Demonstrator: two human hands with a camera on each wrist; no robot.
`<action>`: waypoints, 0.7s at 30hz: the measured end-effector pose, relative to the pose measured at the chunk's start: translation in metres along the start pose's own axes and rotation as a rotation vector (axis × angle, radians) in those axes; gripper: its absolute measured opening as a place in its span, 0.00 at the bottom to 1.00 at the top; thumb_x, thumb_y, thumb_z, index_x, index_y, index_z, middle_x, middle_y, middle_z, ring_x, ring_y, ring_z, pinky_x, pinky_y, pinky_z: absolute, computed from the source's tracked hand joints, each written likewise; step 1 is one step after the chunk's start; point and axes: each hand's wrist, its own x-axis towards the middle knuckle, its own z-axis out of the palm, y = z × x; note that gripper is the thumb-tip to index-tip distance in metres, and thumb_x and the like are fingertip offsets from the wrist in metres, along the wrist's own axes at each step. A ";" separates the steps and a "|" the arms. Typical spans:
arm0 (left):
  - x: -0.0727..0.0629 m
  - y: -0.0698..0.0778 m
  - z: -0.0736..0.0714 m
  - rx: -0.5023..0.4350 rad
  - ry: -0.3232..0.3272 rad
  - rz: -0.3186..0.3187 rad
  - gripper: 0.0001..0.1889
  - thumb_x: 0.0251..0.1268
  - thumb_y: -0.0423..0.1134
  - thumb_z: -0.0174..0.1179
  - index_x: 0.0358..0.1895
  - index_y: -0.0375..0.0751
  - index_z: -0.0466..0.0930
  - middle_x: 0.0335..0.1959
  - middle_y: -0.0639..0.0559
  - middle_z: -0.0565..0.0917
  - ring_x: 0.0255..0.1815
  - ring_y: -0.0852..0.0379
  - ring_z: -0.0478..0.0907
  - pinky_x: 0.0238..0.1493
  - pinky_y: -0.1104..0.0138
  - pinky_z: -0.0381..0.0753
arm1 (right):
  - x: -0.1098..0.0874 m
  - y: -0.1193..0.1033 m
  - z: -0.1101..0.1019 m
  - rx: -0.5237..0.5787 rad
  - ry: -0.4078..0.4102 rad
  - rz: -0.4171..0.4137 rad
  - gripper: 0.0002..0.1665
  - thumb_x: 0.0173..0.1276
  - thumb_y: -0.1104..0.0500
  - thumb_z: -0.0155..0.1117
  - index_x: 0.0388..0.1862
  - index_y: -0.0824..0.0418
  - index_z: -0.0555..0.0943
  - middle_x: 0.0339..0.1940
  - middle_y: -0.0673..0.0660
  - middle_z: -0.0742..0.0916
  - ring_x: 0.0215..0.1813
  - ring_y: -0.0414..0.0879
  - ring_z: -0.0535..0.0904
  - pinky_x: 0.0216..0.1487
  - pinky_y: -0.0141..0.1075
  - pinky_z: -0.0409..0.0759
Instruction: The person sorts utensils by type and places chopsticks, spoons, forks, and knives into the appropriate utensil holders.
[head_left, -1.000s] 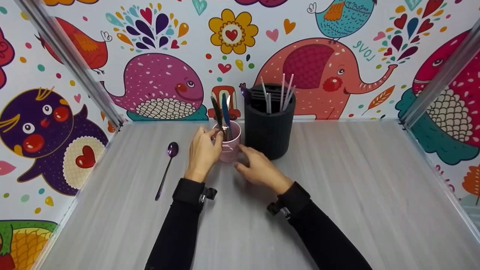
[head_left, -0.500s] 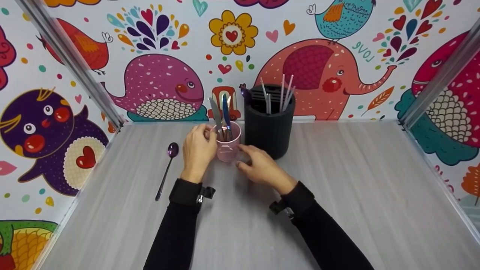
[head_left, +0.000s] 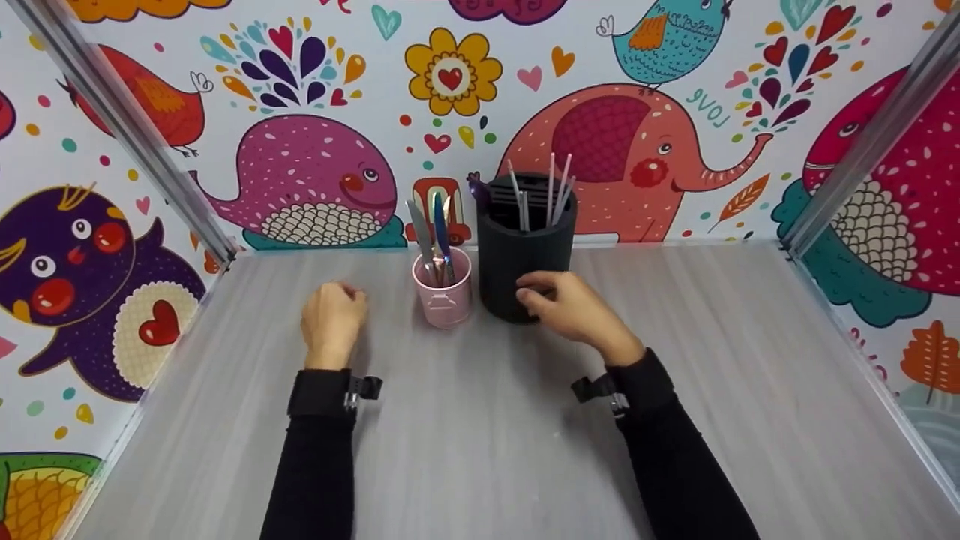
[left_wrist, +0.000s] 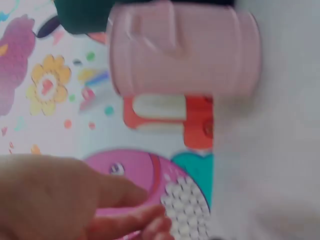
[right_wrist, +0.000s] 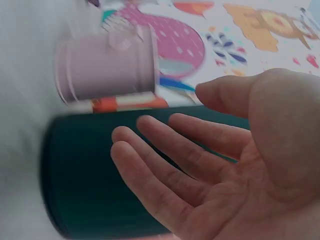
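In the head view my left hand (head_left: 334,322) is over the left of the table, covering where the purple spoon lay; the spoon itself is hidden. Its fingers are loosely bent, and the left wrist view shows nothing between the thumb and fingers (left_wrist: 145,220). A pink bucket-shaped cup (head_left: 444,307) stands upright between my hands, with table knives (head_left: 441,232) and other cutlery sticking out. My right hand (head_left: 574,311) is in front of the black utensil holder (head_left: 525,262), fingers relaxed and holding nothing.
Thin pale sticks (head_left: 555,187) and a purple piece of cutlery (head_left: 478,191) stand in the black holder. A patterned wall closes off the back of the grey table (head_left: 465,450), with metal posts (head_left: 217,232) at both rear corners.
My left hand has let go at the pink cup and moved left over the spoon. My right hand has drawn away from the cup to the right. The knives stay in the cup.
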 end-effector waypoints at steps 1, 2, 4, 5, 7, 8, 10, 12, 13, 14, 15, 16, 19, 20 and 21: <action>0.001 -0.005 -0.001 0.022 0.009 -0.016 0.16 0.82 0.43 0.56 0.46 0.33 0.89 0.51 0.32 0.91 0.54 0.32 0.88 0.54 0.42 0.86 | -0.001 0.003 -0.005 0.011 0.004 0.017 0.21 0.84 0.52 0.63 0.67 0.59 0.87 0.55 0.61 0.93 0.55 0.56 0.89 0.57 0.47 0.89; 0.001 -0.010 -0.003 0.046 0.015 -0.032 0.17 0.82 0.43 0.56 0.44 0.31 0.88 0.51 0.31 0.90 0.55 0.30 0.87 0.54 0.41 0.85 | -0.002 0.005 -0.010 0.022 0.010 0.034 0.20 0.85 0.52 0.62 0.67 0.59 0.87 0.55 0.61 0.93 0.55 0.58 0.90 0.57 0.47 0.89; 0.003 -0.019 -0.005 0.092 0.015 -0.059 0.20 0.82 0.43 0.54 0.45 0.26 0.87 0.54 0.26 0.87 0.58 0.25 0.83 0.55 0.38 0.84 | -0.004 0.009 -0.018 0.036 0.032 0.057 0.19 0.85 0.53 0.61 0.65 0.60 0.87 0.54 0.62 0.93 0.56 0.60 0.90 0.56 0.45 0.89; 0.004 -0.022 -0.005 0.113 0.009 -0.071 0.22 0.82 0.43 0.53 0.46 0.23 0.86 0.55 0.24 0.86 0.60 0.23 0.81 0.57 0.36 0.83 | -0.005 0.011 -0.021 0.044 0.044 0.067 0.19 0.86 0.54 0.60 0.64 0.61 0.88 0.54 0.63 0.93 0.55 0.61 0.90 0.55 0.43 0.89; 0.006 -0.031 -0.006 0.149 -0.014 -0.091 0.23 0.80 0.41 0.52 0.53 0.18 0.85 0.59 0.20 0.82 0.64 0.20 0.77 0.60 0.33 0.81 | -0.005 0.013 -0.025 0.058 0.069 0.082 0.18 0.86 0.54 0.59 0.61 0.63 0.88 0.51 0.64 0.93 0.53 0.61 0.90 0.51 0.39 0.89; 0.007 -0.036 -0.007 0.166 -0.038 -0.103 0.24 0.79 0.39 0.51 0.56 0.18 0.84 0.61 0.19 0.81 0.66 0.19 0.76 0.62 0.33 0.81 | -0.005 0.013 -0.025 0.065 0.081 0.091 0.18 0.86 0.55 0.59 0.61 0.63 0.88 0.51 0.64 0.93 0.52 0.60 0.90 0.50 0.37 0.88; 0.008 -0.045 -0.008 0.197 -0.082 -0.121 0.22 0.75 0.36 0.51 0.56 0.19 0.85 0.62 0.17 0.80 0.67 0.18 0.75 0.63 0.32 0.81 | -0.003 0.014 -0.026 0.079 0.101 0.107 0.18 0.86 0.55 0.58 0.60 0.64 0.88 0.50 0.65 0.92 0.51 0.59 0.91 0.47 0.34 0.88; 0.009 -0.053 -0.007 0.223 -0.124 -0.125 0.19 0.72 0.33 0.51 0.52 0.21 0.86 0.62 0.17 0.81 0.66 0.17 0.77 0.62 0.33 0.83 | -0.002 0.015 -0.026 0.087 0.118 0.124 0.18 0.86 0.55 0.58 0.60 0.64 0.88 0.49 0.65 0.92 0.51 0.59 0.91 0.45 0.33 0.87; 0.009 -0.056 -0.007 0.232 -0.140 -0.124 0.17 0.72 0.32 0.51 0.49 0.22 0.86 0.62 0.17 0.82 0.65 0.17 0.78 0.60 0.33 0.83 | -0.002 0.016 -0.026 0.088 0.126 0.132 0.18 0.86 0.55 0.58 0.60 0.65 0.88 0.49 0.65 0.92 0.51 0.59 0.91 0.44 0.32 0.86; 0.009 -0.058 -0.007 0.241 -0.156 -0.121 0.15 0.71 0.32 0.52 0.46 0.24 0.86 0.61 0.17 0.82 0.64 0.18 0.80 0.59 0.34 0.84 | -0.002 0.017 -0.027 0.092 0.131 0.141 0.18 0.86 0.56 0.57 0.60 0.65 0.88 0.50 0.66 0.92 0.51 0.59 0.90 0.44 0.33 0.86; 0.009 -0.060 -0.006 0.249 -0.168 -0.115 0.14 0.71 0.31 0.52 0.44 0.25 0.86 0.60 0.18 0.83 0.63 0.19 0.81 0.57 0.35 0.85 | -0.001 0.017 -0.027 0.092 0.137 0.147 0.18 0.86 0.56 0.57 0.60 0.65 0.88 0.50 0.66 0.92 0.51 0.59 0.90 0.44 0.33 0.86; 0.010 -0.061 -0.006 0.254 -0.178 -0.108 0.12 0.70 0.31 0.54 0.42 0.26 0.86 0.59 0.18 0.84 0.61 0.20 0.83 0.56 0.36 0.86 | -0.001 0.018 -0.027 0.091 0.143 0.153 0.18 0.86 0.56 0.57 0.60 0.65 0.87 0.50 0.66 0.91 0.51 0.58 0.90 0.44 0.33 0.87; 0.009 -0.060 -0.004 0.255 -0.188 -0.087 0.11 0.70 0.31 0.56 0.43 0.26 0.86 0.56 0.20 0.86 0.57 0.23 0.86 0.51 0.38 0.88 | 0.000 0.021 -0.026 0.089 0.152 0.165 0.18 0.87 0.56 0.57 0.61 0.64 0.87 0.50 0.65 0.91 0.50 0.56 0.90 0.44 0.33 0.87; 0.009 -0.060 -0.004 0.256 -0.191 -0.081 0.11 0.70 0.31 0.57 0.44 0.26 0.86 0.56 0.20 0.87 0.56 0.24 0.87 0.51 0.39 0.88 | 0.001 0.022 -0.026 0.087 0.153 0.168 0.18 0.87 0.56 0.57 0.61 0.64 0.87 0.50 0.65 0.90 0.49 0.54 0.89 0.44 0.33 0.87; 0.009 -0.059 -0.004 0.255 -0.194 -0.076 0.11 0.70 0.31 0.57 0.45 0.26 0.86 0.55 0.20 0.87 0.55 0.25 0.87 0.50 0.39 0.88 | 0.001 0.023 -0.026 0.083 0.154 0.170 0.17 0.87 0.56 0.57 0.61 0.64 0.87 0.49 0.64 0.90 0.48 0.53 0.89 0.44 0.33 0.87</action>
